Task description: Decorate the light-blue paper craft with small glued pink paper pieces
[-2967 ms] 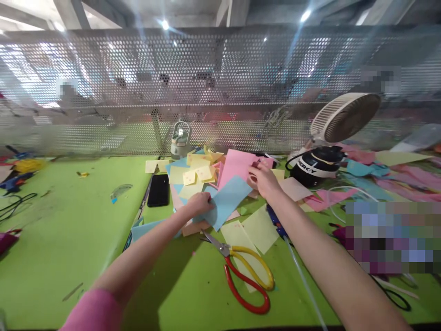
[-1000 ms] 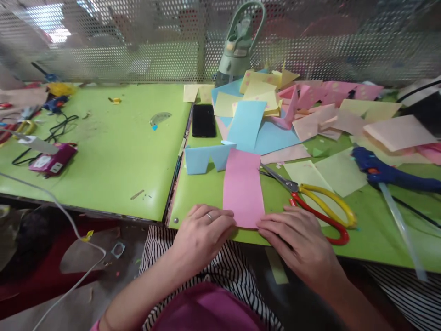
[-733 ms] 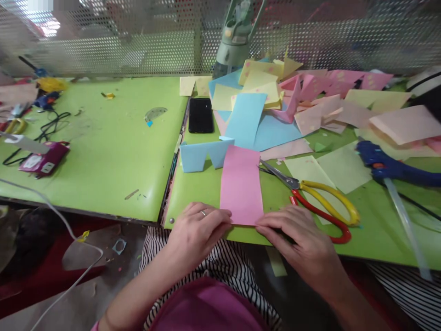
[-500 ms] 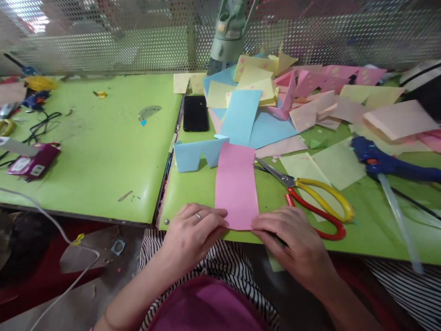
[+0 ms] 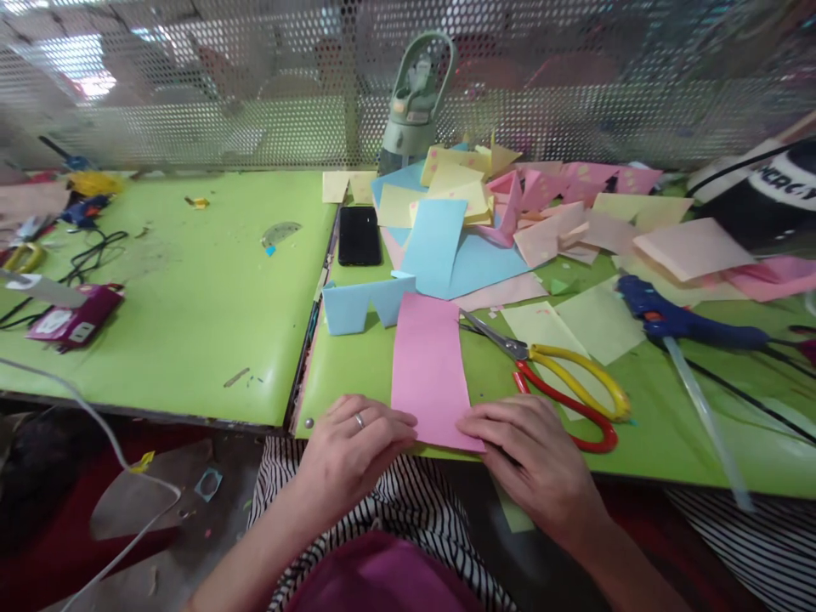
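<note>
Grasped the pink sheet (image 5: 430, 365) by its near corners, with left hand (image 5: 354, 444) and right hand (image 5: 535, 459), just left of the scissors (image 5: 521, 351). Had the blue card (image 5: 346, 309) and phone (image 5: 359, 236) farther left of the scissors, the glue gun (image 5: 694, 325) to their right, and the bottle (image 5: 408, 138) well beyond them.

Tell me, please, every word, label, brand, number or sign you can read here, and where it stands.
"ERG", on the white band of the black object, far right; outer letters unclear.
Labels on the purple box: too small.
Green bottle: any markings too blurred.
</note>
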The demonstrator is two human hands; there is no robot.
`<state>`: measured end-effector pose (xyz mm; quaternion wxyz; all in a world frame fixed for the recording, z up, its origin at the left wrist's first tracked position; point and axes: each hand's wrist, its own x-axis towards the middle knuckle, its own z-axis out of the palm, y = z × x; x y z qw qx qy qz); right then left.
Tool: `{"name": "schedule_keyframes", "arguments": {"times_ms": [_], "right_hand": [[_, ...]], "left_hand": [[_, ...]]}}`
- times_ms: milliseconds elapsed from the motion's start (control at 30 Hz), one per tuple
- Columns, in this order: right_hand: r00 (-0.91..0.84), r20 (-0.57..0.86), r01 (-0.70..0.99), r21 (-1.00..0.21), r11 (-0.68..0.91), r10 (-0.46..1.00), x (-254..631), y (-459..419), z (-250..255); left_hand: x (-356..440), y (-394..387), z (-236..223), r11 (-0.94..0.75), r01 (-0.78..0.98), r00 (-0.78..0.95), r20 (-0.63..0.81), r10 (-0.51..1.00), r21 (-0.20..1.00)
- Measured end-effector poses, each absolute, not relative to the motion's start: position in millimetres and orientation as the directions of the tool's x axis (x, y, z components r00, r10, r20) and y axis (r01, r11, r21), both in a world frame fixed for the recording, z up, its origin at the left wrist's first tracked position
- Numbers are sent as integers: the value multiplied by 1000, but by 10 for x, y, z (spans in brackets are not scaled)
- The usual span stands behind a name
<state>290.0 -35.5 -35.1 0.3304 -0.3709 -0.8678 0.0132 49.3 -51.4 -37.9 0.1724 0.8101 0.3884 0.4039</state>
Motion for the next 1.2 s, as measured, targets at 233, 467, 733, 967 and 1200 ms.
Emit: {"name": "schedule_keyframes", "arguments": {"times_ms": [233,467,733,967,1200], "right_hand": [[-487,589,658,-238,715,645,2978,-294,-347],[-270,762,834,-120,538,589,3307,-498,122],[-518,605,819,148,554,604,2713,-735,-60],[-539,532,772,1,635,653,2805,-546,-255],[-594,464,760,56,648,657,2897,-657,-303]], "left_hand": [[80,-643,-247,-574,-22,387,537,750,818],[-28,-557,-327,-372,418,-128,459,879,829],[644,-610,-232,-757,585,493,612,618,293],[666,-548,-463,-704,637,520,499,693,314],[831,-529,-442,-716,662,590,435,680,222]]}}
